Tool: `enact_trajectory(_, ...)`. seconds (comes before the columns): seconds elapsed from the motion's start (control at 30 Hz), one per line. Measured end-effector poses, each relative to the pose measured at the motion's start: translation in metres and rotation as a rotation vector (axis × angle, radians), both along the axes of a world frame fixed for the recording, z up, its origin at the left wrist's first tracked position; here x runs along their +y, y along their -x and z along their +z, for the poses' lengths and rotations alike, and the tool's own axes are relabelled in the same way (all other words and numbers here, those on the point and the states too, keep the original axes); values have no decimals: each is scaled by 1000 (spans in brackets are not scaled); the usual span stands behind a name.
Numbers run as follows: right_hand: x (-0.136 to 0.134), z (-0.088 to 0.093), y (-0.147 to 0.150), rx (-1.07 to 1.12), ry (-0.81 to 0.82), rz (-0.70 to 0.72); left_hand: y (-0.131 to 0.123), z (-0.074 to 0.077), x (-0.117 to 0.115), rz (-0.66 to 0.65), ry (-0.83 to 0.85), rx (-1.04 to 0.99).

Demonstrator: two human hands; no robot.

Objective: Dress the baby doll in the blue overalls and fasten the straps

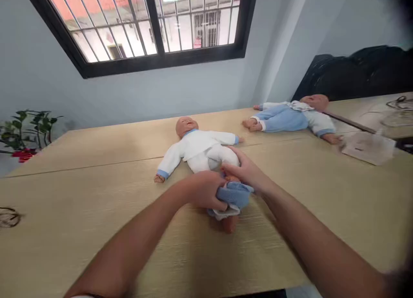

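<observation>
A baby doll (200,144) in a white top with blue cuffs lies on its back, head towards the window and legs towards me. Blue doll trousers (235,194) with a pale cuff are bunched around its lower legs, and one foot (230,225) pokes out below them. My left hand (208,190) is closed on the bunched trousers. Against the doll's bent leg lies my right hand (242,169), its fingers wrapped around the leg near the other foot, which is partly hidden.
A second doll (287,116) in blue trousers lies at the back right of the wooden table (97,212). Near it are a clear plastic packet (368,147) and cables (402,103). A dark coiled item (9,217) sits at the left edge. A potted plant (30,130) stands beyond the table.
</observation>
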State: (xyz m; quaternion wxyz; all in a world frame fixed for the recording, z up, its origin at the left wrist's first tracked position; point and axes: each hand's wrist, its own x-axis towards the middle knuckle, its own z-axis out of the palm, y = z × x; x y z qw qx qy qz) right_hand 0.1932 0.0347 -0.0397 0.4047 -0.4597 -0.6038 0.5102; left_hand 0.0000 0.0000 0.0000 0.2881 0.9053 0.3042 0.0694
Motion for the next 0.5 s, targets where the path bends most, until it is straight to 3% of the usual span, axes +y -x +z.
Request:
enact_trajectory(0.2,2,-14,-1,73,-92,-83,2,-5,9,272,-248,-224)
enact_trajectory(0.33,-5,-12,1,306,108,-63,2,-20,16,468,-456,-516)
enact_trajectory(0.4,-7,-6,3,419,207,-52,3,-25,19,420,-649,-599)
enact_trajectory(0.5,-10,2,8,510,204,10,7,-26,21,128,-876,-587)
